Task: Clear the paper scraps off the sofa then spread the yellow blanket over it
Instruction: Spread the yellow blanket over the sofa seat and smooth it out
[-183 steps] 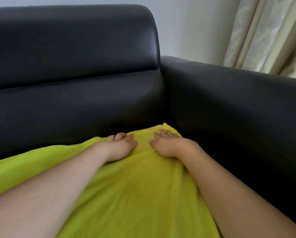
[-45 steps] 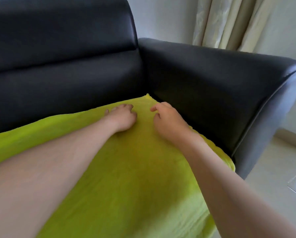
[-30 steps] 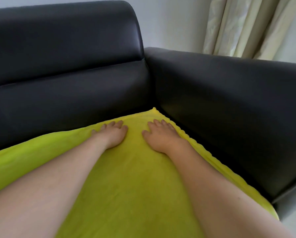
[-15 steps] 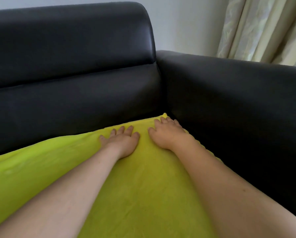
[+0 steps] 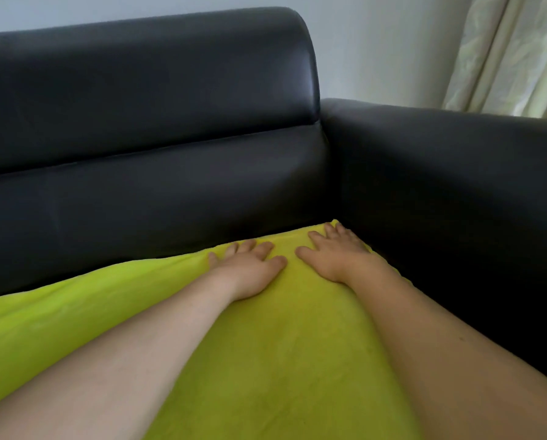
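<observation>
- The yellow blanket [image 5: 281, 338] lies over the seat of the sofa [image 5: 158, 192], its far edge running along the foot of the backrest and its far right corner tucked into the angle where the backrest meets the armrest [image 5: 456, 173].
- The left hand [image 5: 250, 268] rests palm down on the blanket near that far edge, fingers straight and a little spread, gripping nothing.
- The right hand [image 5: 335, 252] lies flat just beside it, nearer the corner, its fingertips at the blanket's corner; it too is relaxed and pressing, not pinching.
- No paper scraps show on the visible part of the seat, so the clearing looks done and the work in hand is smoothing the spread cloth.
- To do this well, I would press with whole palms and slide outward from the middle, one hand toward the backrest seam and the other toward the armrest, so slack is driven to the edges and not bunched in the corner.
- The cloth looks thin and likely to drag with the skin; light, even pressure should keep it from rucking.
- The near and left parts of the blanket are hidden by the forearms or out of view, so I cannot tell whether it lies flat there.
- A pale wall and a curtain [image 5: 513, 55] stand behind the sofa.
</observation>
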`<state>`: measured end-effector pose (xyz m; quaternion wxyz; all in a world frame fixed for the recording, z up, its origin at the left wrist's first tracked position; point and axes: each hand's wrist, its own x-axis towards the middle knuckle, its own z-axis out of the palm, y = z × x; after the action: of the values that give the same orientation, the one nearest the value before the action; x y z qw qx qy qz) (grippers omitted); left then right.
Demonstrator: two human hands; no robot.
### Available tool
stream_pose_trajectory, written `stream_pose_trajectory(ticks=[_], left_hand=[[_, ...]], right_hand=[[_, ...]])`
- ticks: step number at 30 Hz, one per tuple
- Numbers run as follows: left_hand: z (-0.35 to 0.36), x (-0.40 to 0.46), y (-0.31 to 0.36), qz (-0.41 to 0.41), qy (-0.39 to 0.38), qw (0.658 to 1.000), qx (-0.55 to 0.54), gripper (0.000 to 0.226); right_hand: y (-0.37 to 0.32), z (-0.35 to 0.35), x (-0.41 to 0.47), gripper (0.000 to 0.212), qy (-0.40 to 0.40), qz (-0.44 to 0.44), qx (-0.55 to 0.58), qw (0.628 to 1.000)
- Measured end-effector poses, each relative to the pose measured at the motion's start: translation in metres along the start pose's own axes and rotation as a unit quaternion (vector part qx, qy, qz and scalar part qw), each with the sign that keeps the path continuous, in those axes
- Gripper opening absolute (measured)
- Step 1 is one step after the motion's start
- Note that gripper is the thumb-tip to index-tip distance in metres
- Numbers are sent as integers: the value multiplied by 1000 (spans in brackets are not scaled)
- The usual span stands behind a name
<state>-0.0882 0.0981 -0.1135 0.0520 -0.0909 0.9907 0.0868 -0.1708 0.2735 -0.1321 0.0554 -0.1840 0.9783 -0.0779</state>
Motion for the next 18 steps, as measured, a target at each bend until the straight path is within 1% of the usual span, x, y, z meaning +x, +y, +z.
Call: stream_pose_trajectory(ticks=[3,4,8,11,14,16,18], left_hand=[[-6,5,-7,20,47,999,6,74],[-5,6,-8,19,42,999,-2,74],[-3,8,-5,4,-19,1000,5,75],[-4,5,-5,-11,-39,999,8,77],[-13,5,-3,-10,-62,998,18,80],[-18,7,0,2,-36,999,38,80],[-16,7,4,33,13,998,57,77]], right_hand=[[7,1,2,85,1,7,14,1000],[8,2,4,87,2,12,17,1000],[12,2,9,91,-12,10,4,1000],[15,1,10,91,-25,3,3,1000],[17,-1,12,89,-33,0,11,999],[17,-1,13,88,-33,-2,11,999],[18,-2,13,88,-33,-3,13,999]])
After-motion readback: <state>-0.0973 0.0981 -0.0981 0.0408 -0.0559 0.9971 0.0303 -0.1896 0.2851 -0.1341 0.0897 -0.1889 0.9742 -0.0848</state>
